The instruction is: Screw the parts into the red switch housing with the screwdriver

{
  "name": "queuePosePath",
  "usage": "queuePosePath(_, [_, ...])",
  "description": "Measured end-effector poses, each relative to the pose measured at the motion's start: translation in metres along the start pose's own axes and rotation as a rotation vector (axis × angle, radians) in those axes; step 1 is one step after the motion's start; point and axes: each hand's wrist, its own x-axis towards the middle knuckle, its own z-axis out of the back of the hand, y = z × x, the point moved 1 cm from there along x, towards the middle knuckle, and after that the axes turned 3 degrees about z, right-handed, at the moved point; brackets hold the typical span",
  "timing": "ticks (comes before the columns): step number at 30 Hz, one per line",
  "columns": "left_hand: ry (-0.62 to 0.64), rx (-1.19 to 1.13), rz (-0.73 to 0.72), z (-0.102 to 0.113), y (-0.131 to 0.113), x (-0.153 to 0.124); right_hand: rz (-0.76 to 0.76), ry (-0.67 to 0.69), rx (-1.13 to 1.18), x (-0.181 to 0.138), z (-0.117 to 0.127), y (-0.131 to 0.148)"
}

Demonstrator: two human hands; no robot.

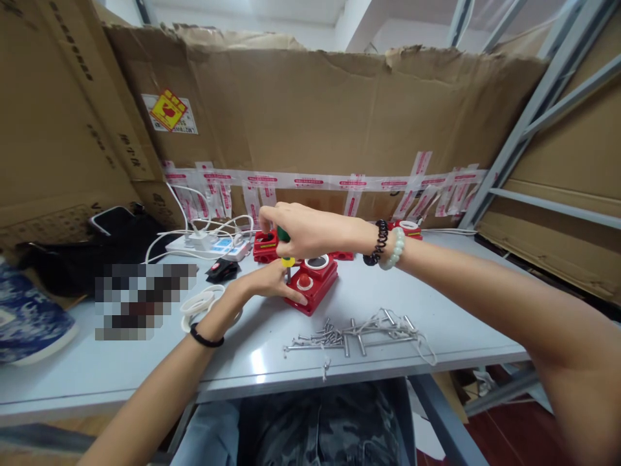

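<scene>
My right hand (301, 230) grips the green handle of a screwdriver (286, 249) held upright, its yellow collar and tip pointing down onto a red box (315, 285) with a red round button and a white-ringed disc on top. My left hand (269, 281) rests against the near left side of that red box, steadying it on the grey table (145, 369). A second red box (264, 246) sits just behind, partly hidden by my right hand.
A pile of long screws and metal pins with white string (356, 333) lies near the table's front edge. A white power strip with cables (208, 244), a roll of white tape (198, 303), and a black bag (87, 252) sit left. Taped cardboard walls the back.
</scene>
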Motion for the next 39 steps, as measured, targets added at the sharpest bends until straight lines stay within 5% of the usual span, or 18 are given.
queuePosePath(6, [-0.009, 0.017, -0.031, 0.001, -0.001, 0.0, -0.109, -0.112, -0.075, 0.003, -0.011, -0.004])
queuePosePath(12, [0.002, 0.045, -0.005, 0.0, 0.001, 0.001, -0.115, -0.016, 0.043, 0.0, -0.005, -0.005])
queuePosePath(17, [-0.013, 0.033, -0.031, 0.001, -0.002, 0.0, -0.2, -0.083, -0.053, -0.001, -0.006, -0.009])
queuePosePath(24, [-0.005, 0.016, 0.002, 0.001, -0.002, -0.001, -0.087, 0.026, 0.075, -0.001, 0.001, -0.002])
queuePosePath(39, [-0.008, 0.087, 0.045, 0.001, -0.002, -0.001, -0.023, -0.063, 0.067, -0.001, -0.004, -0.004])
